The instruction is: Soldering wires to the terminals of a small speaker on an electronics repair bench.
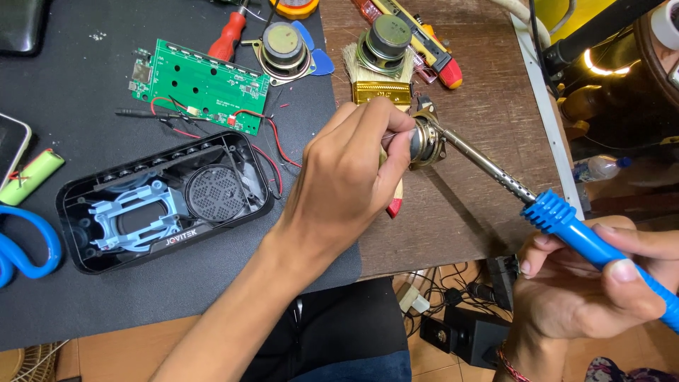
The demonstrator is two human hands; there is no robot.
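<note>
Small speaker [426, 141]: centre of the wooden table [488, 106], pinched in the left hand [346, 184], fingers closed on its rim to steady it.

Soldering iron [566, 219]: right hand [601, 283] gripped round the blue handle, near right; tip meets the speaker's edge.

Black speaker case [166, 201]: opened on the dark mat [71, 297], left.

Green circuit board [201, 85]: far left, red wires trailing to the case.

Two spare speakers [286, 49] and a paintbrush [382, 92]: far side, set apart from the work.
</note>
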